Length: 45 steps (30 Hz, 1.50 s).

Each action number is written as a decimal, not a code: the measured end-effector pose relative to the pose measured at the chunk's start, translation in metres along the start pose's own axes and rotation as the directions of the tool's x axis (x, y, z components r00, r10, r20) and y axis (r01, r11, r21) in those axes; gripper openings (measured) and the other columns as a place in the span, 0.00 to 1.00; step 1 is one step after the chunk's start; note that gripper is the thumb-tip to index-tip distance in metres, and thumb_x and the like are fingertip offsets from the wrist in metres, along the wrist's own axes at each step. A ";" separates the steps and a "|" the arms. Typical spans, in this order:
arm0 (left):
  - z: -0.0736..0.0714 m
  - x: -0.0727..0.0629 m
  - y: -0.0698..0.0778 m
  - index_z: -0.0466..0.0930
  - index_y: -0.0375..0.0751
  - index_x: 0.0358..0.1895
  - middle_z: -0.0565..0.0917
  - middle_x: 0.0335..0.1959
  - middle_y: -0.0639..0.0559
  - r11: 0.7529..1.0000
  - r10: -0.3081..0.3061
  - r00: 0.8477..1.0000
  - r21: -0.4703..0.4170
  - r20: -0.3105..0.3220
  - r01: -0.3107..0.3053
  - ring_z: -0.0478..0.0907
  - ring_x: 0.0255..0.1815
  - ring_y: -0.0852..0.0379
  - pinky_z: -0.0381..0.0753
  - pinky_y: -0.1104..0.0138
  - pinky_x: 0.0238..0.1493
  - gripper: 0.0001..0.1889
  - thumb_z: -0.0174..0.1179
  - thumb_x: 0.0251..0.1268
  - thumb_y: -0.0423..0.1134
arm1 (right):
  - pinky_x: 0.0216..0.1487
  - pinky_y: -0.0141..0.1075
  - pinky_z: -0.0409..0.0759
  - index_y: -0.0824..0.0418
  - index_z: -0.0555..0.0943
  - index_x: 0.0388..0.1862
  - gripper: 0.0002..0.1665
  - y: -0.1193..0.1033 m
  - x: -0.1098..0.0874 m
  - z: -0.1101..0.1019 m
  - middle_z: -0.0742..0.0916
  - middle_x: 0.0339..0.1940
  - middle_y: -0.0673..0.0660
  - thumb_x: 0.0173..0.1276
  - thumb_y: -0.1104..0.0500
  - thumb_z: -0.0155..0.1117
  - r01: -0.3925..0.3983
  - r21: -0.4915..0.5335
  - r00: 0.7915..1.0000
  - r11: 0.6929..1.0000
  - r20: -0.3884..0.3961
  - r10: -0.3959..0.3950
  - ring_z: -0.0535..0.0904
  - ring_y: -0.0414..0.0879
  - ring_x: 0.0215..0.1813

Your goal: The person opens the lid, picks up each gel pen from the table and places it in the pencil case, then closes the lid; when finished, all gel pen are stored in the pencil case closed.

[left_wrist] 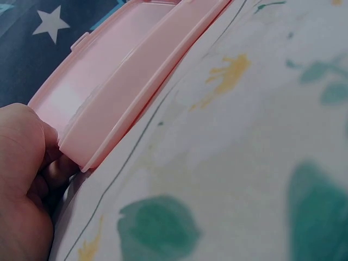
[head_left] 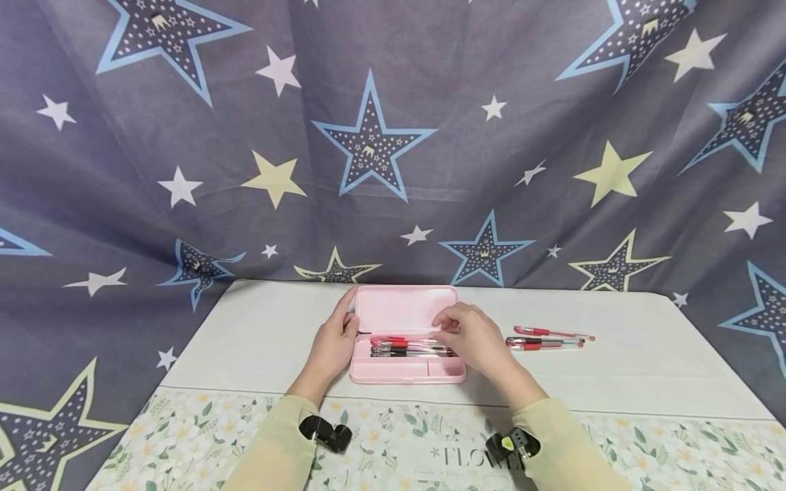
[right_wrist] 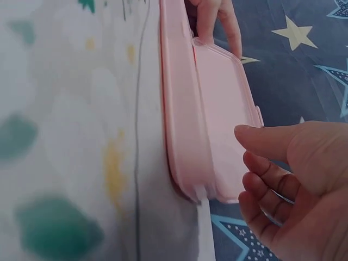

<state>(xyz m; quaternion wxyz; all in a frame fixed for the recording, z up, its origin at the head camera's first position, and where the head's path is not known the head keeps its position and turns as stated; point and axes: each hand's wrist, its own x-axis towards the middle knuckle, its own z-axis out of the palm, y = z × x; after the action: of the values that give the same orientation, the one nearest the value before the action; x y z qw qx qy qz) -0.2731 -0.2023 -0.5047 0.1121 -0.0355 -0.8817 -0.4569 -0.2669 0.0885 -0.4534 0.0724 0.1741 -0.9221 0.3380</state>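
Touching left grip (head_left: 332, 345), pink case (head_left: 399, 307), right grip (head_left: 473, 335) above

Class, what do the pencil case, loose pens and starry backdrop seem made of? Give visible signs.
The pencil case looks like smooth, semi-gloss plastic: moulded edges, soft sheen. The loose pens are probably plastic, partly see-through with red sections; their finish is too small to judge. The starry backdrop seems matt fabric, creased and hanging in soft folds.
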 end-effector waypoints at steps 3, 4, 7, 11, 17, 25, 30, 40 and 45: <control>-0.001 0.000 0.000 0.59 0.64 0.90 0.78 0.36 0.51 1.000 -0.001 1.000 0.001 0.002 0.001 0.76 0.40 0.47 0.73 0.50 0.54 0.34 0.52 0.89 0.35 | 0.53 0.49 0.80 0.55 0.92 0.43 0.08 0.006 -0.003 -0.008 0.87 0.38 0.48 0.68 0.64 0.81 -0.002 0.014 1.000 1.000 -0.024 0.002 0.83 0.51 0.48; -0.001 0.000 0.000 0.59 0.64 0.90 0.78 0.36 0.51 1.000 -0.002 1.000 0.002 0.002 0.002 0.76 0.40 0.47 0.73 0.50 0.54 0.34 0.52 0.89 0.35 | 0.53 0.50 0.80 0.55 0.92 0.44 0.08 0.009 -0.004 -0.010 0.87 0.38 0.48 0.68 0.64 0.81 -0.003 0.015 0.999 1.000 -0.033 0.004 0.83 0.51 0.49; -0.001 0.000 0.000 0.59 0.64 0.90 0.78 0.36 0.51 1.000 -0.004 1.000 0.007 0.003 0.004 0.76 0.41 0.47 0.73 0.50 0.54 0.34 0.52 0.89 0.35 | 0.54 0.51 0.81 0.55 0.93 0.46 0.09 0.017 -0.007 -0.018 0.88 0.39 0.49 0.68 0.63 0.81 0.002 0.020 0.998 1.000 -0.061 -0.001 0.84 0.53 0.48; 0.000 0.000 -0.001 0.59 0.63 0.90 0.78 0.36 0.51 1.000 -0.006 1.000 0.011 0.007 0.006 0.76 0.40 0.48 0.73 0.50 0.54 0.34 0.53 0.89 0.35 | 0.54 0.52 0.82 0.57 0.93 0.48 0.10 0.028 -0.013 -0.029 0.89 0.39 0.51 0.69 0.63 0.81 0.008 0.024 0.995 1.000 -0.096 -0.005 0.85 0.53 0.47; 0.001 0.000 -0.002 0.58 0.65 0.90 0.77 0.35 0.51 1.000 -0.007 1.000 0.010 0.009 0.007 0.75 0.38 0.49 0.72 0.51 0.52 0.35 0.52 0.89 0.35 | 0.55 0.54 0.83 0.60 0.92 0.51 0.12 0.044 -0.021 -0.048 0.89 0.40 0.52 0.70 0.64 0.81 0.018 0.015 0.991 1.000 -0.132 -0.016 0.86 0.54 0.47; 0.000 0.000 0.000 0.59 0.64 0.90 0.76 0.34 0.51 1.000 -0.016 1.000 0.013 0.010 0.016 0.73 0.35 0.51 0.72 0.53 0.49 0.34 0.52 0.89 0.35 | 0.57 0.59 0.83 0.64 0.91 0.56 0.15 0.066 -0.030 -0.070 0.90 0.47 0.60 0.72 0.64 0.79 0.003 0.003 0.990 1.000 -0.142 -0.002 0.86 0.60 0.50; 0.000 -0.001 0.000 0.59 0.63 0.90 0.74 0.34 0.51 1.000 -0.014 1.000 0.018 0.009 0.014 0.72 0.34 0.51 0.71 0.53 0.48 0.34 0.52 0.90 0.34 | 0.60 0.60 0.82 0.65 0.90 0.60 0.17 0.078 -0.035 -0.081 0.89 0.53 0.63 0.74 0.63 0.78 -0.015 -0.004 0.990 1.000 -0.140 0.015 0.86 0.63 0.54; -0.001 -0.002 0.001 0.60 0.63 0.90 0.75 0.33 0.53 1.000 -0.012 1.000 0.009 0.000 0.012 0.72 0.33 0.52 0.71 0.53 0.49 0.34 0.52 0.90 0.35 | 0.66 0.64 0.77 0.69 0.86 0.67 0.24 0.105 -0.039 -0.097 0.87 0.63 0.69 0.78 0.59 0.76 -0.043 0.018 0.997 0.999 -0.066 0.044 0.81 0.69 0.65; 0.000 -0.002 0.002 0.60 0.65 0.90 0.76 0.34 0.52 1.000 -0.010 1.000 -0.011 0.003 0.010 0.72 0.34 0.51 0.71 0.52 0.50 0.34 0.52 0.89 0.36 | 0.65 0.66 0.75 0.68 0.84 0.69 0.25 0.118 -0.043 -0.104 0.85 0.67 0.70 0.81 0.56 0.73 -0.096 0.002 0.995 0.995 -0.035 0.096 0.80 0.71 0.66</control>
<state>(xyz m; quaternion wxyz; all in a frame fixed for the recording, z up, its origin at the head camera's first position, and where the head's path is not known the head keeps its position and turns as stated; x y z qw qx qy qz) -0.2708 -0.2007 -0.5038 0.1082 -0.0325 -0.8796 -0.4622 -0.2691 0.2516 -0.4556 0.0723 0.1235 -0.9280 0.3441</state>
